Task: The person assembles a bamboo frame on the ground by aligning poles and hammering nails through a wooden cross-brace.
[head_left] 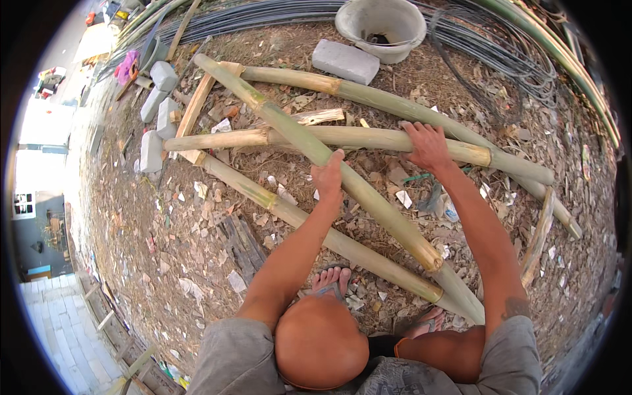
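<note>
My left hand (328,179) grips a green bamboo pole (372,201) that slants from the far left down to near my feet. It crosses over the other poles. To the right, my right hand (428,148) is closed over a paler bamboo pole (368,137) that runs from left to right; its fingers wrap the far side. Behind it lies another bamboo pole (395,105), and nearer to me a bamboo pole (289,212) passes beneath the slanting one. A strip of wood (194,113) lies crosswise at the poles' left ends.
Grey concrete blocks (166,118) stand at the left, and another block (345,61) lies beside a grey bucket (382,29). Coiled black rods (513,59) stretch along the back. A weathered board (240,247) and a wood piece (538,237) lie on the littered ground.
</note>
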Demonstrator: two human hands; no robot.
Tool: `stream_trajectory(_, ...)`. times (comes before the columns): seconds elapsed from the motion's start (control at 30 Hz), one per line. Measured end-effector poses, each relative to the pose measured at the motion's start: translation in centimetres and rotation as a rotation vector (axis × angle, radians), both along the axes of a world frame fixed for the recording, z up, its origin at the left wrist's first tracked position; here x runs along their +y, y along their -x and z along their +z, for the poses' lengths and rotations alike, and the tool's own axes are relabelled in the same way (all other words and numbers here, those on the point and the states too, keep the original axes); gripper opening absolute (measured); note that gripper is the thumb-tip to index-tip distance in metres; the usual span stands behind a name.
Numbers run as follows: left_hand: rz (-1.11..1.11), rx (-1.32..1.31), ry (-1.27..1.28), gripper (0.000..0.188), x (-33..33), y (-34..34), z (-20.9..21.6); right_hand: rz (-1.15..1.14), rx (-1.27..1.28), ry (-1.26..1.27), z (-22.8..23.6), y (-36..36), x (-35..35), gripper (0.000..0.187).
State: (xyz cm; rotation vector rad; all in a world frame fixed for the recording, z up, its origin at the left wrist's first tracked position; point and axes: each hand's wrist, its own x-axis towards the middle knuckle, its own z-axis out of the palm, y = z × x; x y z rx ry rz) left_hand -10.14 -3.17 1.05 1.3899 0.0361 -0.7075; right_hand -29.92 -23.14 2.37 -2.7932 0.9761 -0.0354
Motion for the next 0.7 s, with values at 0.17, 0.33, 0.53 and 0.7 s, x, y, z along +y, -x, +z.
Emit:
stream_trajectory(0.17,-0.086,-0.042,-0.024,0.039,0.9,-2.6,-3.7,-0.02,-0.209,0.089,3.4,2.1,4.5,0.091)
stream_trajectory(0.33,-0.124,-0.029,-0.108,0.046,1.4,-3.8,-2.2,0.136,-0.153,-0.161,7.3,15.9,13.6,0.078)
stream_trajectory(0.53,-0.198,0.132,-0.049,0.057,0.9,-2.9,-3.9,-0.467,-0.064,-0.341,8.9,35.5,24.5,0.065)
stream_trajectory(0.7,-0.212,0.145,-0.099,0.056,1.1,-6.1,-2.5,-0.834,-0.146,-0.337,7.4,41.3,28.5,0.043)
